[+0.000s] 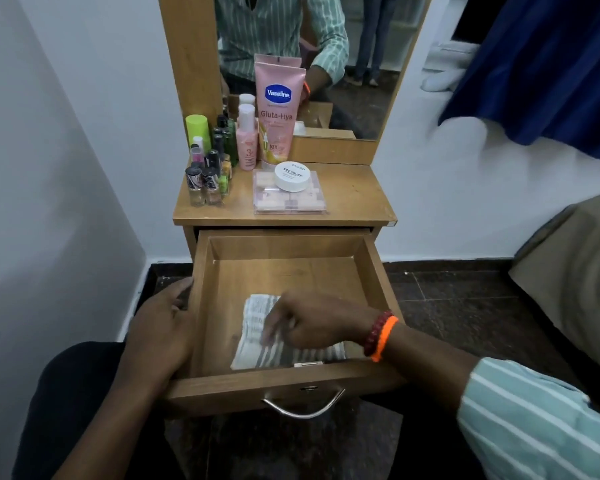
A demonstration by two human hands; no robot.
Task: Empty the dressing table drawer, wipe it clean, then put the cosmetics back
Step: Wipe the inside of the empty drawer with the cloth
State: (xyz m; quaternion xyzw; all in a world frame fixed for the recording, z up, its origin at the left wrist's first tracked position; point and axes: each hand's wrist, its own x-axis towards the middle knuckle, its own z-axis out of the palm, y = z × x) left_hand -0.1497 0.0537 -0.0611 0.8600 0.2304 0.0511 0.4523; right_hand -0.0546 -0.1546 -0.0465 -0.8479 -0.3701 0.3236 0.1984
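Note:
The wooden drawer (219,386) is pulled out, holding only a grey-and-white striped cloth (257,355) on its floor near the front. My right hand (312,323) presses on that cloth with blurred fingers. My left hand (163,327) grips the drawer's left wall from outside. On the tabletop (354,199) stand the cosmetics: a pink Vaseline tube (279,109), a pink bottle (247,140), a cluster of nail polish bottles (208,174), a green can (198,129), and a white jar (291,174) resting on a clear palette box (288,202).
A mirror (361,64) rises behind the tabletop. White walls close in at left and behind. A blue curtain (541,64) hangs at upper right, and a tan cushion (575,271) sits to the right. The drawer's metal handle (303,407) faces me above the dark floor.

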